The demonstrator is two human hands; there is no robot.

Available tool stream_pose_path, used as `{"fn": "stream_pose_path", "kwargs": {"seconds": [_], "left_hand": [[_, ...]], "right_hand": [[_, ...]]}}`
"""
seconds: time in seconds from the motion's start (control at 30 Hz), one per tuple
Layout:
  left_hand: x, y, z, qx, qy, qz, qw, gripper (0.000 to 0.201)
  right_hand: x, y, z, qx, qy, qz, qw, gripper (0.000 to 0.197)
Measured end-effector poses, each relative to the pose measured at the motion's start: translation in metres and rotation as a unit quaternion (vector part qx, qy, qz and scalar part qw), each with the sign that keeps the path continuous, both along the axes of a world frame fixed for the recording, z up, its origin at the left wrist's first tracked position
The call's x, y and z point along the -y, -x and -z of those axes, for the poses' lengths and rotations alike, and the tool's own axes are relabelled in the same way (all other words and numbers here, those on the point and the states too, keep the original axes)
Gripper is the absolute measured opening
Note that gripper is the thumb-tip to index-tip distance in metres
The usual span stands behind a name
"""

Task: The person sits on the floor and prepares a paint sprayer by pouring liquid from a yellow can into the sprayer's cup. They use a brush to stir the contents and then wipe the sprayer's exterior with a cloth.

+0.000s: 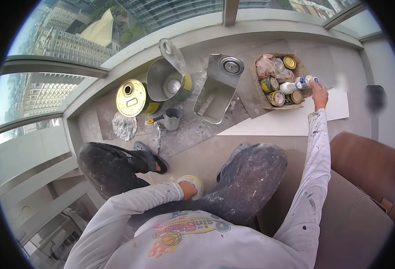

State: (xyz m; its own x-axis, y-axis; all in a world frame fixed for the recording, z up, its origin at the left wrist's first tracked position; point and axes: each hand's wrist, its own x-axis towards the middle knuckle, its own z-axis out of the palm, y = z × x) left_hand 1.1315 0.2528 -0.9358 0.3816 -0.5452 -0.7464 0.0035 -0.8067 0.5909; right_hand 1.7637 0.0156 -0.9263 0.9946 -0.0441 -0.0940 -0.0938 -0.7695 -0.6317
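The person sits with bent knees. The left hand [188,190] is down between the legs, holding a small white and yellow tin [200,186]. The right hand [320,97] reaches far to the right, its fingers touching a small bottle [301,85] with a blue cap. It is hard to tell how tightly they hold it.

That bottle is at the right side of a cardboard box [257,89]. Also in the box are a white bottle [288,88], some tins [269,84] and a pinkish plastic bag [273,67]. The bottle by the right hand has blue marks, and the tins have yellow and black labels, all too small to read.

Left of the box is an open square can [215,102]. Farther left are an open big tin [165,80] with its lid bent up, and a gold-topped tin [131,104]. Nearer are a gray cup [173,119], a brush [155,119] and a crumpled rag [125,127]. The shirt [197,242] has big bright letters and a flaming ball picture.
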Motion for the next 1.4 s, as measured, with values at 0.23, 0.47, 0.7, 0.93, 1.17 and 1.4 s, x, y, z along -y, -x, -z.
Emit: {"fn": "stream_pose_path", "kwargs": {"seconds": [0.23, 0.47, 0.7, 0.93, 1.17, 1.4], "left_hand": [[-0.089, -0.066, -0.093, 0.245, -0.035, -0.209, 0.946, 0.052], [-0.240, -0.061, -0.172, 0.342, -0.077, -0.545, 0.762, 0.050], [-0.258, -0.026, -0.172, 0.427, -0.033, -0.692, 0.581, 0.045], [-0.287, -0.022, -0.286, 0.488, 0.045, -0.677, 0.549, 0.031], [-0.335, -0.041, -0.272, 0.528, 0.015, -0.684, 0.503, 0.031], [-0.332, -0.027, -0.265, 0.527, -0.070, -0.663, 0.526, 0.035]], "right_hand": [[-0.007, 0.010, -0.091, 0.044, -0.038, -0.009, 0.998, 0.062], [-0.165, 0.145, -0.263, 0.014, -0.090, -0.262, 0.961, 0.046], [-0.270, 0.334, -0.242, -0.109, -0.012, -0.544, 0.832, 0.041], [-0.320, 0.425, -0.099, -0.218, 0.063, -0.619, 0.752, 0.045], [-0.328, 0.522, 0.063, -0.412, 0.070, -0.464, 0.781, 0.051], [-0.325, 0.585, 0.171, -0.135, 0.055, -0.422, 0.895, 0.050]]}}
